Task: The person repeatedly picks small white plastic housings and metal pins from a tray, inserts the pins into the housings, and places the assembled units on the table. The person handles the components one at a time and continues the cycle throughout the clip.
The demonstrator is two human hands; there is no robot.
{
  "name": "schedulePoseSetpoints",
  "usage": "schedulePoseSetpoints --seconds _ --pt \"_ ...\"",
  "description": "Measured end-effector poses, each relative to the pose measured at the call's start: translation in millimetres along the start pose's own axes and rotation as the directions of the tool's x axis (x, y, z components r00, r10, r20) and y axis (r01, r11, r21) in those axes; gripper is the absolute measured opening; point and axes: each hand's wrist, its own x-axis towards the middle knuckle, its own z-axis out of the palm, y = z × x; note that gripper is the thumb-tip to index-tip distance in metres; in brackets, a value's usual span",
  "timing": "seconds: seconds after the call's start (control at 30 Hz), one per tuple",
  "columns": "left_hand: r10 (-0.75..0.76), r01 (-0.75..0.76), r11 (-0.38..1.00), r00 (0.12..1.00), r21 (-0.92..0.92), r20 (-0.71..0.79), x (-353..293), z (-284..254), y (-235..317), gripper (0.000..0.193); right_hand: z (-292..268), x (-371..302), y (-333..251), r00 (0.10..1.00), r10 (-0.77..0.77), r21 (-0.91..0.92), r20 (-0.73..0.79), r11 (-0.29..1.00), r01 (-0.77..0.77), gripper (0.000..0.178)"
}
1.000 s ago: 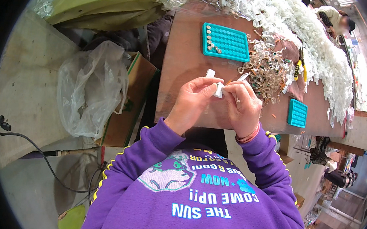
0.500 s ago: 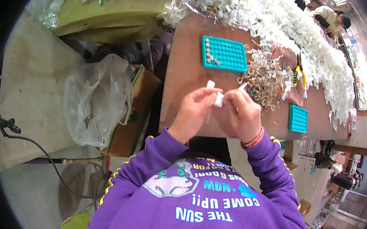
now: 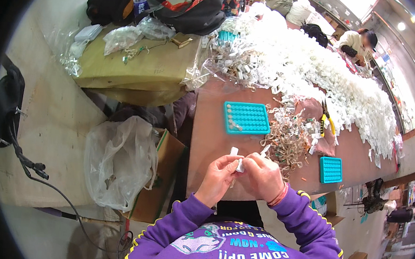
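Over the near edge of the brown table (image 3: pixel 211 140), my two hands meet, fingertips close together. My left hand (image 3: pixel 217 177) is closed in a pinch on a small white plastic piece (image 3: pixel 240 166). Against that piece, the fingers of my right hand (image 3: pixel 265 177) are bent and pressed together; what they grip is hidden. A white tab (image 3: pixel 234 151) shows just above my left fingertips, and a white strip (image 3: pixel 265 150) just above my right knuckles. Whether these two are held or lie on the table, I cannot tell.
Beyond my hands sits a teal tray (image 3: pixel 247 118) with small round pieces along its left side. Right of it lie a tangled heap of small parts (image 3: pixel 290 136), yellow-handled pliers (image 3: pixel 326 122) and a second teal tray (image 3: pixel 330 170). White pieces (image 3: pixel 315 65) pile up behind. A plastic bag (image 3: pixel 117 164) stands left.
The view has tilted up, so the table and my hands sit lower and more of the far pile shows. My right hand has drawn closer to the white piece in my left.
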Motion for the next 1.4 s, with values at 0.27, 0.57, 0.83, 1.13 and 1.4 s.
schedulePoseSetpoints --seconds 0.27,0.57,0.83,1.13,1.4 --pt "0.007 -0.001 0.997 0.997 0.071 -0.083 -3 12 1 0.022 4 -6 8 0.978 0.118 0.144 -0.169 0.985 -0.094 0.018" --pt "0.278 -0.675 -0.393 0.560 0.624 0.781 89 60 70 0.009 -13 -50 4 0.881 0.388 0.318 -0.272 0.900 -0.299 0.010" --pt "0.088 -0.522 -0.685 0.633 0.509 0.769 215 65 89 0.026 -17 -80 7 0.840 0.453 0.356 -0.299 0.869 -0.343 0.012" --pt "-0.286 -0.481 -0.716 0.863 0.506 0.417 283 52 29 0.012 -17 -93 8 0.859 0.435 0.355 -0.269 0.874 -0.332 0.013" --pt "-0.354 -0.474 -0.726 0.879 0.498 0.321 295 56 20 0.013 -17 -98 13 0.851 0.462 0.394 -0.249 0.851 -0.347 0.012"
